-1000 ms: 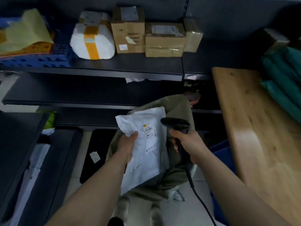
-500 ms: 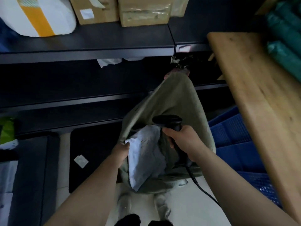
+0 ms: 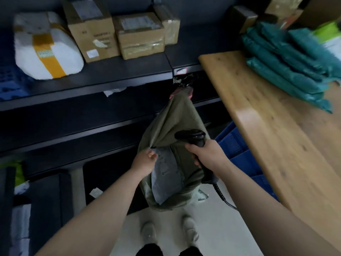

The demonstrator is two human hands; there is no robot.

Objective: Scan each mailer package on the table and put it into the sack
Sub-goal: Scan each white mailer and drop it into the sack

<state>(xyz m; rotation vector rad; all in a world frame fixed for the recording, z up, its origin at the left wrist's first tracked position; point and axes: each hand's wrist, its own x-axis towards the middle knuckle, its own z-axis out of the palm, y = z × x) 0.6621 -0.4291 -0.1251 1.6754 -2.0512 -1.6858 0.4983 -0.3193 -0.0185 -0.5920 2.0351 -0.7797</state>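
On the head view the mailer (image 3: 166, 174) lies lengthwise down inside the sack (image 3: 177, 115), just right of the left hand (image 3: 145, 161). Its fingers curl at the rim, on cloth or mailer I cannot tell. The right hand (image 3: 204, 154) is wrapped round the scanner (image 3: 191, 136) and is nearer the green mailers (image 3: 280, 67) on the table (image 3: 267, 135) to the right.

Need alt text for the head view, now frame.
A white mailer sits inside an olive sack whose rim the left hand grips, while the right hand holds a black scanner over it. Teal mailers lie stacked on the wooden table at right; boxes sit on dark shelves behind.
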